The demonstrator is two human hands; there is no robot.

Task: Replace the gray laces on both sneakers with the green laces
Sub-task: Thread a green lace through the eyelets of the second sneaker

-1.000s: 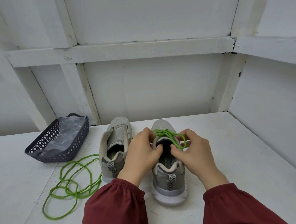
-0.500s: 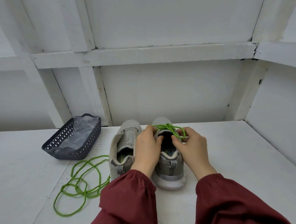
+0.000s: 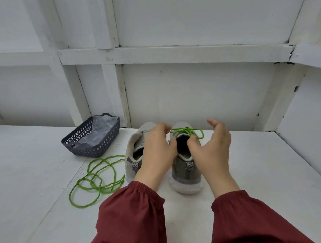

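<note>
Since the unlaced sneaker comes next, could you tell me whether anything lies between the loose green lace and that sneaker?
Nothing visible does: the loose green lace runs over bare table to the side of the unlaced sneaker. Only the left hand, pinching the tied lace, hangs over its opening.

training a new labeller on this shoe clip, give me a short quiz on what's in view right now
1. True or false: the tied green lace on the right sneaker forms a bow.
2. Where does the loose green lace lie? A: on the table, beside the unlaced sneaker. B: inside a sneaker. C: over a sleeve.
3. Fill in: the left hand pinches the ____.

Key: 1 true; 2 A; 3 tied green lace.
</note>
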